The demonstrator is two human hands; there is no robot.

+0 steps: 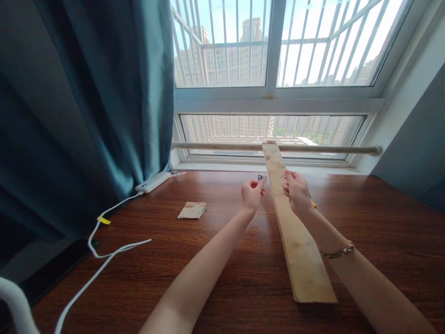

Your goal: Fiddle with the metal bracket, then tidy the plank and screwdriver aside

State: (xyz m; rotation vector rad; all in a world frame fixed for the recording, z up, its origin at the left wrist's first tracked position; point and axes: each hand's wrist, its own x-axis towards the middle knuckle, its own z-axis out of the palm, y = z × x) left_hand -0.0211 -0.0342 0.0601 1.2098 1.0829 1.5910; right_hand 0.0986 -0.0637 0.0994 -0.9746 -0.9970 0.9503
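A long pale wooden plank (294, 232) lies lengthwise on the dark wooden table (208, 260), its far end resting on a rail by the window. My left hand (252, 195) is closed, pinching a small metal hinge (262, 178) just left of the plank. Above the plank my right hand (295, 191) is closed in a pinch on a thin small metal piece, perhaps a screw (281, 176). A beaded bracelet (338, 252) is on my right wrist. Something yellow (313, 203) peeks out beside my right hand.
A small cardboard packet (192, 210) lies on the table to the left. A white power strip (153, 182) with a white cable (104, 255) sits at the back left near a teal curtain (86, 102). A horizontal rail (330, 149) runs along the barred window.
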